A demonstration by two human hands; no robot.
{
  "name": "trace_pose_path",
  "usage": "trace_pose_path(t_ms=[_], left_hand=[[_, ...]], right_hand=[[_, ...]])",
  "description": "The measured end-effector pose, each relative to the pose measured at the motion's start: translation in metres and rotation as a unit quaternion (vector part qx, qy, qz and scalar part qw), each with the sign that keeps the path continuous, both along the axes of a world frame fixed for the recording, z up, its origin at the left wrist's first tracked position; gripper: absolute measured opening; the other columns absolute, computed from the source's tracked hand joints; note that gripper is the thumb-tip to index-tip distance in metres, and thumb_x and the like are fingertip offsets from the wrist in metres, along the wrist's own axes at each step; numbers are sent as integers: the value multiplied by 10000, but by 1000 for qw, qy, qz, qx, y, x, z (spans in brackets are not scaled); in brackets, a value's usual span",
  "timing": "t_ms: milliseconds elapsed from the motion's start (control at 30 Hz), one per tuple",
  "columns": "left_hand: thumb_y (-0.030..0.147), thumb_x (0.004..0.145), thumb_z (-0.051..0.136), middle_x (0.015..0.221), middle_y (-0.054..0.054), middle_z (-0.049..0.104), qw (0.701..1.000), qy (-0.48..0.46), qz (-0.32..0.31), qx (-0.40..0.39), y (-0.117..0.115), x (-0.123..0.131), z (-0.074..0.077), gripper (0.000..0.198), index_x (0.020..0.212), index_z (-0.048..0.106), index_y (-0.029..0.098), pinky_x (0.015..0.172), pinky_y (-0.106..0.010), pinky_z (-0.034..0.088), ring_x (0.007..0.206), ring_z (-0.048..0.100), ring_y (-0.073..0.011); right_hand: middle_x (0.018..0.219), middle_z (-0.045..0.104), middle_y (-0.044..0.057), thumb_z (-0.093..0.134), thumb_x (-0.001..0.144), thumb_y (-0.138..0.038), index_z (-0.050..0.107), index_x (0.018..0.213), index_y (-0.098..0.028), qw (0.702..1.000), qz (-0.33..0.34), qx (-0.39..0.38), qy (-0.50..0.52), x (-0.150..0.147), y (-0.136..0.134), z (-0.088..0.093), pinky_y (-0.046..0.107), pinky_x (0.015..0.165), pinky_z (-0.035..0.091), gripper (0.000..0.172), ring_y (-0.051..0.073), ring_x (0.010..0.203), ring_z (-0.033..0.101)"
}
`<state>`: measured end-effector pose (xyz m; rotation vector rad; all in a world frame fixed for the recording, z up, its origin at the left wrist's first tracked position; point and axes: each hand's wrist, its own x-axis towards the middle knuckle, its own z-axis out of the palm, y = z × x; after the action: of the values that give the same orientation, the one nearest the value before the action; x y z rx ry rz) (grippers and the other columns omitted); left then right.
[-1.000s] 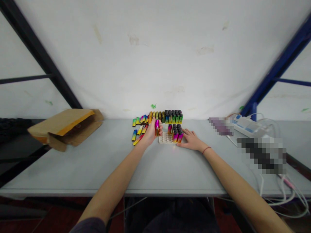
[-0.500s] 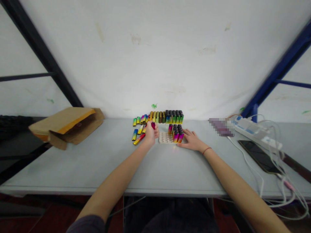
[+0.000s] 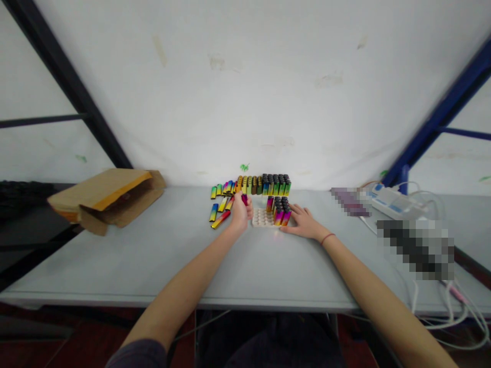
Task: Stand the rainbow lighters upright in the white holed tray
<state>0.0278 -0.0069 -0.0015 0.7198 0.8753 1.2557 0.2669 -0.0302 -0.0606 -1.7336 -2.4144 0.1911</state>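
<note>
My left hand (image 3: 241, 211) is closed around a magenta lighter (image 3: 244, 199), just left of a pale tray (image 3: 262, 219) with rows of round holes. Black-topped pink-and-yellow lighters (image 3: 282, 214) stand upright in the tray's right part. Against their right side rests my right hand (image 3: 304, 222), flat on the table with fingers spread, thumb by the tray's front corner. Loose shiny gradient lighters, among them a red-yellow one (image 3: 220, 219) and a blue-yellow one (image 3: 214, 212), lie left of my left hand.
Behind the tray, near the wall, stand a block of black-topped green-and-blue lighters (image 3: 276, 185) and rows of yellow and brown ones (image 3: 249, 184). An open cardboard box (image 3: 103, 197) lies at left. At right are a power strip (image 3: 397, 204), white cables (image 3: 447, 317) and blurred-out items.
My left hand has shifted slightly right toward the tray, with the magenta lighter still in it. My right hand stays beside the standing lighters.
</note>
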Motion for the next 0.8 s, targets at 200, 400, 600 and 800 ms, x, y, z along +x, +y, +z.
trace_pose_path(t_ms=[200, 400, 600, 800], left_hand=[[447, 933, 337, 423, 98, 169, 1000, 3, 13, -2, 2, -1, -1, 403, 592, 316, 232, 356, -196, 92, 326, 123, -68], [619, 930, 370, 466, 100, 273, 997, 56, -31, 38, 7, 1, -12, 448, 700, 396, 236, 372, -207, 191, 350, 226, -76], [387, 936, 525, 771, -3, 629, 914, 284, 17, 289, 12, 0, -26, 167, 953, 536, 221, 694, -274, 499, 744, 617, -159], [403, 919, 594, 1098, -102, 676, 845, 370, -32, 384, 13, -2, -32, 268, 1057, 684, 192, 793, -305, 537, 1007, 642, -221]], right_hand=[[1638, 338, 208, 490, 871, -805, 429, 1555, -163, 1000, 0, 1, -6, 0, 0, 0, 650, 1198, 220, 941, 418, 1517, 268], [1630, 353, 209, 508, 865, -797, 386, 1578, -168, 1000, -4, 3, -1, 0, 1, -2, 660, 1195, 212, 959, 419, 1516, 269], [1630, 362, 192, 515, 876, -778, 447, 1543, -188, 1000, 5, 11, 1, 0, 0, -1, 658, 1190, 225, 893, 426, 1508, 282], [1632, 360, 189, 515, 869, -790, 430, 1554, -200, 1000, 0, 6, 0, 0, 0, 0, 647, 1198, 216, 909, 418, 1514, 274]])
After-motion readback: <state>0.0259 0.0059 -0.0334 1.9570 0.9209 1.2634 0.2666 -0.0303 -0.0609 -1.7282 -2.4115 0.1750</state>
